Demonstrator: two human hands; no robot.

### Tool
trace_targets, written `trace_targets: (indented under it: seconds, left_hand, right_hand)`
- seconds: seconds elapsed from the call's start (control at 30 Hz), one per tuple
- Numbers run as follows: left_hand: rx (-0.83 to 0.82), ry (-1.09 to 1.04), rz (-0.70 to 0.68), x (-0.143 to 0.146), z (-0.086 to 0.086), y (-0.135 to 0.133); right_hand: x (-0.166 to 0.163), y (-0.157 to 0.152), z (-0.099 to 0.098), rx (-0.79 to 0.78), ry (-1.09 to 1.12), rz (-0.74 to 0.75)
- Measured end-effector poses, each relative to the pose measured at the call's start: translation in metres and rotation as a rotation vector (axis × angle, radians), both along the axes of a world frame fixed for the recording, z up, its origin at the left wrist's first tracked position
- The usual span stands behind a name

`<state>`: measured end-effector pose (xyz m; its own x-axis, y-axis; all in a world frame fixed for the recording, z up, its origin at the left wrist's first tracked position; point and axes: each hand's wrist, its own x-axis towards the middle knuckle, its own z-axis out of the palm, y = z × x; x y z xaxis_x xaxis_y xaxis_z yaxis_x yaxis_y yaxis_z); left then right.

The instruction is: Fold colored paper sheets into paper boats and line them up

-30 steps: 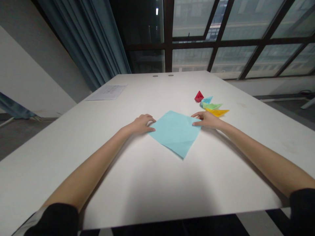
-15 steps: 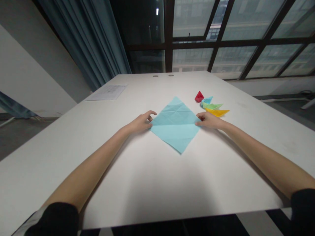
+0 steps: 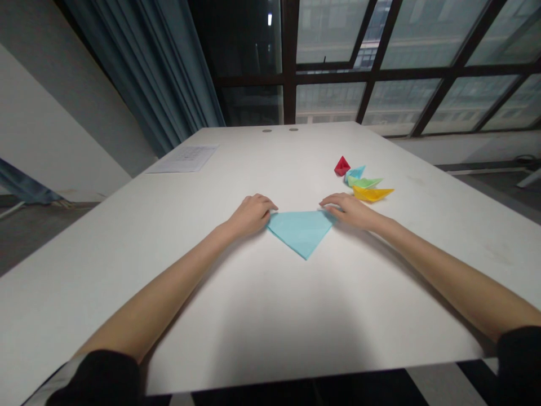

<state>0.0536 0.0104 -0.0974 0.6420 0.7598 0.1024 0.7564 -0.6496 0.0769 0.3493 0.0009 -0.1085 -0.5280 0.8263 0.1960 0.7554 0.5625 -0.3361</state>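
A light blue sheet of paper [image 3: 301, 231] lies folded into a triangle on the white table [image 3: 236, 316], its point toward me. My left hand [image 3: 252, 213] presses on the triangle's left corner with curled fingers. On the right corner rests my right hand [image 3: 347, 208], its fingers lying fairly flat along the folded edge. Both forearms stretch out over the table.
Several folded paper boats, red [image 3: 342, 166], pale blue [image 3: 355, 172], green [image 3: 364, 182] and yellow [image 3: 372, 193], lie in a row just beyond my right hand. A printed white sheet [image 3: 185, 158] lies at the far left. Curtains and large windows stand behind the table.
The blue sheet lay open as a diamond half a second ago; it is now folded in half into a triangle, and both hands have moved inward onto its upper corners.
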Motion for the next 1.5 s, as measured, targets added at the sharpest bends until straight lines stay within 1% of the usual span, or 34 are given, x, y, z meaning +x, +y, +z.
trace_targets:
  seconds: [0.07,0.2,0.27,0.33,0.5,0.6,0.7,0.77,0.97,1.07,1.1,1.17,1.27,1.33,1.37,1.43,1.5]
  left_hand:
    - [-0.023,-0.016,-0.041,0.014,-0.002,-0.013]
    - [-0.160,0.055,-0.084,0.030,-0.014,-0.032]
    - [-0.209,0.093,-0.094,0.030,-0.017,-0.035]
    - [-0.246,0.121,-0.085,0.026,-0.017,-0.033]
    - [-0.297,0.168,0.014,0.010,-0.013,-0.025]
    - [-0.302,0.179,0.033,0.004,-0.013,-0.020]
    - [-0.304,0.190,-0.001,0.001,-0.013,-0.017]
    - [-0.305,0.194,-0.024,0.000,-0.013,-0.016]
    - [-0.327,0.164,-0.043,-0.002,-0.012,-0.014]
    - [-0.366,0.084,-0.021,-0.001,-0.011,-0.012]
    - [-0.373,0.034,0.006,0.000,-0.010,-0.011]
    - [-0.341,-0.107,0.074,0.001,-0.010,-0.008]
    - [-0.186,-0.369,0.160,0.003,-0.009,-0.003]
    - [-0.083,-0.470,0.217,0.002,-0.008,-0.001]
    - [-0.048,-0.473,0.242,0.002,-0.008,-0.001]
    - [-0.008,-0.390,0.258,0.002,-0.006,-0.003]
    - [-0.013,-0.243,0.231,0.003,-0.004,-0.008]
  right_hand:
    - [-0.016,-0.011,-0.001,-0.042,-0.008,0.065]
    - [-0.035,-0.027,-0.006,-0.191,-0.114,0.164]
    - [-0.035,-0.029,-0.007,-0.229,-0.168,0.186]
    - [-0.032,-0.029,-0.005,-0.251,-0.202,0.195]
    - [-0.018,-0.025,-0.001,-0.287,-0.226,0.199]
    - [-0.015,-0.024,0.002,-0.255,-0.210,0.189]
    - [-0.016,-0.022,0.008,-0.172,-0.161,0.213]
    - [-0.017,-0.020,0.011,-0.143,-0.135,0.240]
    - [-0.019,-0.020,0.016,-0.119,-0.095,0.346]
    - [-0.021,-0.023,0.015,-0.116,-0.046,0.355]
    - [-0.022,-0.024,0.015,-0.123,-0.010,0.329]
    - [-0.024,-0.025,0.014,-0.157,0.109,0.225]
    - [-0.027,-0.024,0.014,-0.259,0.390,0.002]
    - [-0.029,-0.020,0.014,-0.349,0.602,-0.145]
    - [-0.029,-0.018,0.014,-0.394,0.701,-0.217]
    - [-0.028,-0.013,0.013,-0.465,0.854,-0.347]
    - [-0.025,-0.009,0.010,-0.484,0.904,-0.432]
